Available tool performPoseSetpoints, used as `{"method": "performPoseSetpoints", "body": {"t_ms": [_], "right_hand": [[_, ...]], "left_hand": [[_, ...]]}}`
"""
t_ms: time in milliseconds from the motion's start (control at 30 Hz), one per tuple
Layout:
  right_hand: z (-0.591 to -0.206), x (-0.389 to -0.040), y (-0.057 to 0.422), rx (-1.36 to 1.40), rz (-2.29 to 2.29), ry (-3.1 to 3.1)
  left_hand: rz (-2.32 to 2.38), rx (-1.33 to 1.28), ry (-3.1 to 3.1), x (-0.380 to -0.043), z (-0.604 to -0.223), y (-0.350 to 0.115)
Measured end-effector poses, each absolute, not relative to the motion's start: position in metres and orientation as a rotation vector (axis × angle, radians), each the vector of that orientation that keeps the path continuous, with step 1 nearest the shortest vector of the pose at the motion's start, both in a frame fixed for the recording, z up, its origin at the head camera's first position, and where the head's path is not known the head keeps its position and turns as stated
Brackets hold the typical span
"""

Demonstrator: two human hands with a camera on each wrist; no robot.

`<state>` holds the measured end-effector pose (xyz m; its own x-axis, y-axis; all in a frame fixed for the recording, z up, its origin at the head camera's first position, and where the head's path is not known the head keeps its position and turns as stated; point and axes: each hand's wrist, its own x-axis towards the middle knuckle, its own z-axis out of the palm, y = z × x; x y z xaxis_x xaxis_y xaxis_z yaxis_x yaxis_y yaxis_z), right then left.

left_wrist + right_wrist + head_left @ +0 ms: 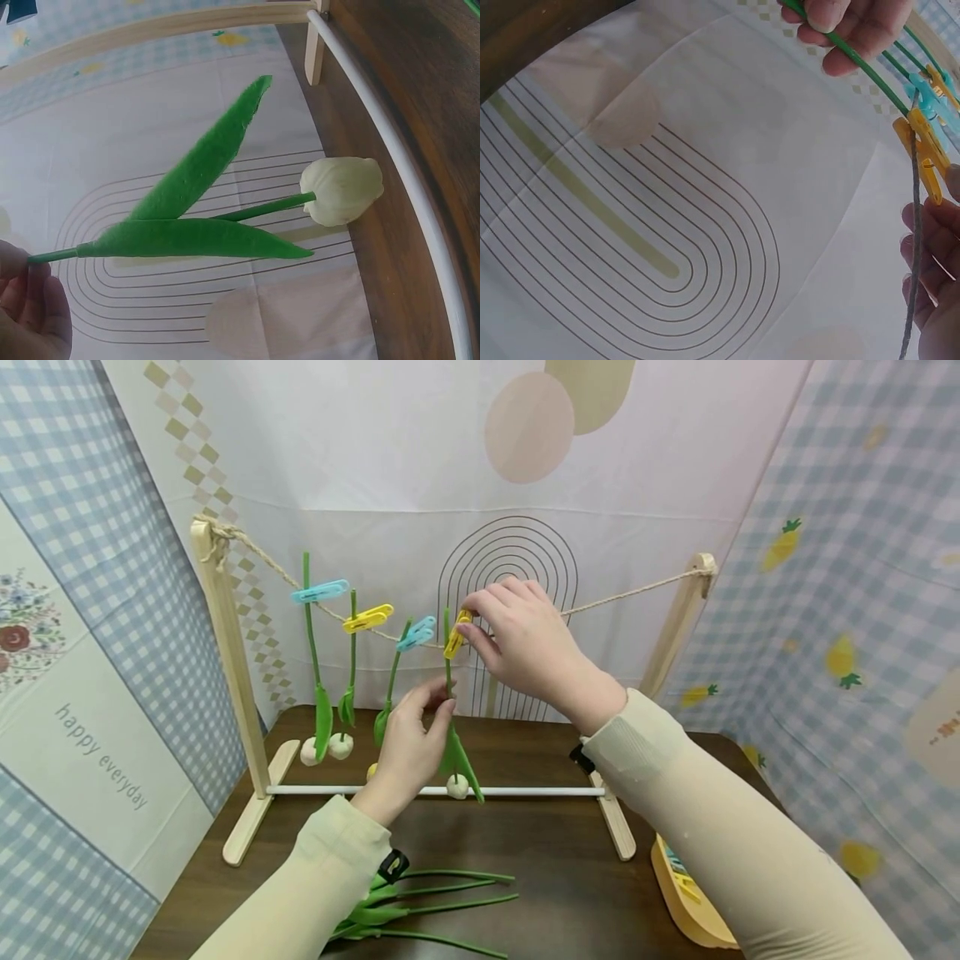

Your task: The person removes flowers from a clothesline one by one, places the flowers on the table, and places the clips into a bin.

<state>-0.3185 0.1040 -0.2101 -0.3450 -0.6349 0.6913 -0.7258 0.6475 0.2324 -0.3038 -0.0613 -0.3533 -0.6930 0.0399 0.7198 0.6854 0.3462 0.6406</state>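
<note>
My left hand pinches the green stem of a white artificial tulip, which hangs head down with two long leaves. Higher up, my right hand holds a yellow clothespin between thumb and fingers. In the right wrist view the clothespin's jaws sit over the rope and the top of the stem. To the left, three more tulips hang upside down from the rope, under a light blue clothespin, a yellow one and another blue one.
The rope runs between two wooden posts, joined low down by a white rod. Loose tulips lie on the brown table near the left forearm. A yellow container with clothespins stands at right, partly behind the right sleeve.
</note>
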Motion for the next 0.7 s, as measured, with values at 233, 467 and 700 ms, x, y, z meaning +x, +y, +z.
{"method": "performPoseSetpoints", "body": {"t_ms": [233, 467, 700], "right_hand": [[-0.2092, -0.3155, 0.1028, 1.056, 0.177, -2.121], [-0.2091, -0.3136, 0.1027, 1.069, 0.215, -2.143], [-0.2101, -0.3127, 0.1027, 1.105, 0.264, -2.119]], "left_hand": [[-1.378, -0.627, -2.018, -0.3027, -0.3528, -0.0614], [-1.388, -0.630, -2.034, -0.3009, -0.3526, -0.0622], [-1.391, -0.624, -2.039, -0.3020, -0.3544, -0.0629]]}}
